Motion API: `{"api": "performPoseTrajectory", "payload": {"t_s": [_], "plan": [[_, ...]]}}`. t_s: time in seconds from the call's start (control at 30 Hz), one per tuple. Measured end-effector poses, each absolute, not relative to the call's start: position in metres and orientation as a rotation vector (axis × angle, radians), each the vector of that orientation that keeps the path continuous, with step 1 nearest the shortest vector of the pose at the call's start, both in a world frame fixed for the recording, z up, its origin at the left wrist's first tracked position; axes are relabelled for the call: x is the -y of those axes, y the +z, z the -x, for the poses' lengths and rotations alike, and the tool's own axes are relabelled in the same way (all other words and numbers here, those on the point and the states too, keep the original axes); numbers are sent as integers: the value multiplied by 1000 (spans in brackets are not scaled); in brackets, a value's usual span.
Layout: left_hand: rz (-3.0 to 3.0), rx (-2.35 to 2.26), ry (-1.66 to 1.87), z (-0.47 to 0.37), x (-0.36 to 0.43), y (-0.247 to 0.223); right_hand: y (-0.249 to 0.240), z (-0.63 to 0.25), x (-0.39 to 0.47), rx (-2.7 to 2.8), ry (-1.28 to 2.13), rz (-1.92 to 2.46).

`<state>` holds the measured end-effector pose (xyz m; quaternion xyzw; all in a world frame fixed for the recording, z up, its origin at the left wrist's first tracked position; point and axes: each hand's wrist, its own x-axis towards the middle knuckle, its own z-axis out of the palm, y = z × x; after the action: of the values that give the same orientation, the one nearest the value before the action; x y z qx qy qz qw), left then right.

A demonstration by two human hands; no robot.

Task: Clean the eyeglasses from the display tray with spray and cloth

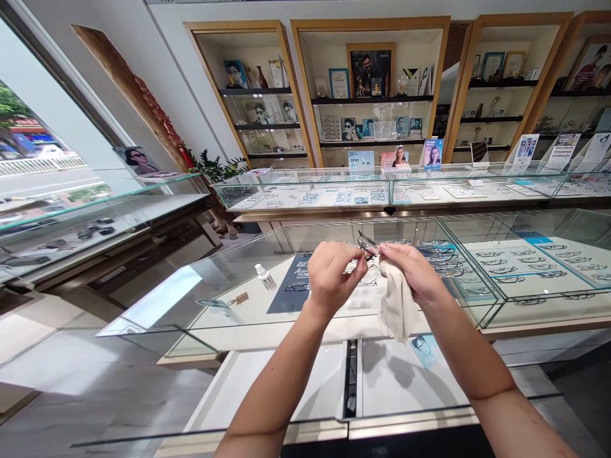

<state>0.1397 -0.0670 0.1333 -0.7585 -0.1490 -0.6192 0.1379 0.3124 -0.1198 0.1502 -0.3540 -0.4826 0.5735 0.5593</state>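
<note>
A pair of dark-framed eyeglasses (pixel 366 243) is held up above the glass display case (pixel 200 318). My left hand (pixel 331 270) pinches the glasses from the left, its fingers closed. On the other side my right hand (pixel 413 267) is closed on a pale cleaning cloth (pixel 396 305), with its fingertips up against the glasses. The cloth hangs down below that hand. Part of the frame is hidden behind my fingers.
A small white bottle (pixel 265 277) stands to the left, near a brown tag (pixel 239 298). Rows of eyeglasses (pixel 506 278) lie inside the case at right. White open drawers (pixel 286 388) sit below my forearms. Another glass counter (pixel 305 184) runs behind.
</note>
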Motion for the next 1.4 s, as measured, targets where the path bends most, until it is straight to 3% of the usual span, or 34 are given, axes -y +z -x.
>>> {"api": "performPoseTrajectory", "payload": {"t_s": [0.2,0.47,0.6,1.03,1.23,1.4], "plan": [[2220,295,-1686,-136,66,133,153,-306,124,781,1472,743],[2268,476,-1536,-139,59,122,158,-303,124,468,1641,731],[2202,396,-1525,-141,60,124,155,-304,120,535,1492,681],[2522,748,-1411,-146,56,125,156,-322,116,643,959,663],[2801,955,-1363,-146,62,133,153,-321,111,762,858,718],[2867,1046,-1523,-135,57,129,152,-329,110,829,804,778]]}}
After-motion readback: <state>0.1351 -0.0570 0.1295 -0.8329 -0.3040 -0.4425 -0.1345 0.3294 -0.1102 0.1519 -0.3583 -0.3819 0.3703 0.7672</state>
